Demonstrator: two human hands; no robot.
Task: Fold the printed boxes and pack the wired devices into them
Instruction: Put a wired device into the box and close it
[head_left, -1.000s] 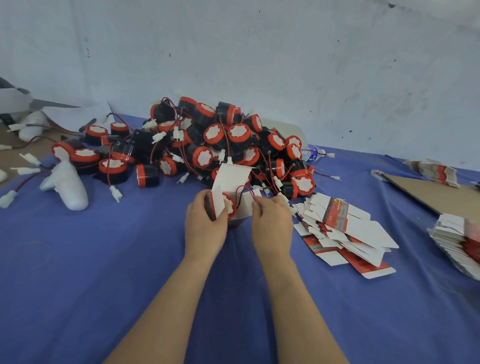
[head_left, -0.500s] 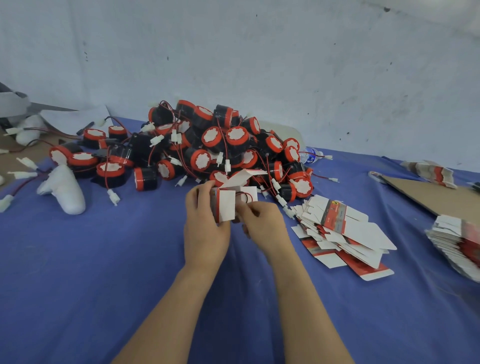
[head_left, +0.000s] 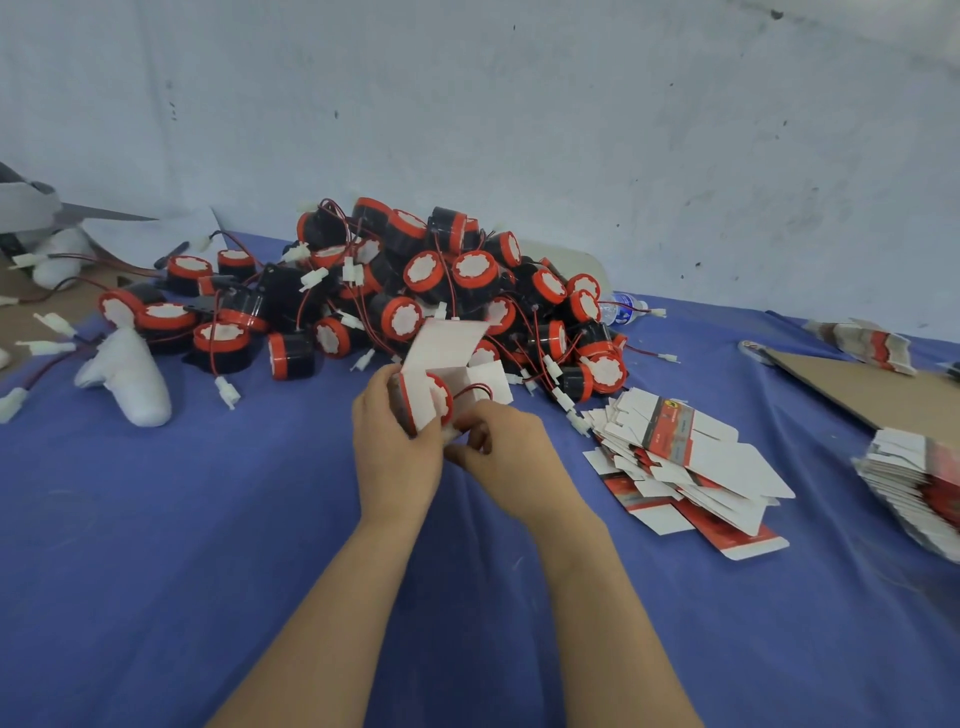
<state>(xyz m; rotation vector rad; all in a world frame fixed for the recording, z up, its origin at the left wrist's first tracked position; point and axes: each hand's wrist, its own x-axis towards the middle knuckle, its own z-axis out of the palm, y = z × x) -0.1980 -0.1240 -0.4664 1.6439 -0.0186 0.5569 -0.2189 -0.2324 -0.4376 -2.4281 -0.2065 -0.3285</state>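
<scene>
My left hand (head_left: 395, 457) grips a small printed box (head_left: 447, 358) with its white flaps standing open. A round black and red wired device (head_left: 434, 397) sits in the box's mouth, its red wire looping out to the right. My right hand (head_left: 501, 447) has curled fingers pinching at the box's lower edge, just right of my left hand. Behind the hands lies a big pile of several black and red devices (head_left: 415, 291) with red wires and white plugs. A loose heap of flat printed boxes (head_left: 685, 467) lies to the right.
The blue cloth table (head_left: 208, 545) spreads toward me. White foam pieces (head_left: 130, 379) lie at the left. A brown cardboard sheet (head_left: 872, 384) and another stack of flat boxes (head_left: 914, 478) sit at the right. A water bottle (head_left: 621, 306) lies behind the pile, by the white wall.
My right hand has slid left and down to the box's lower edge. The top flap has swung up again and the device shows in the opening.
</scene>
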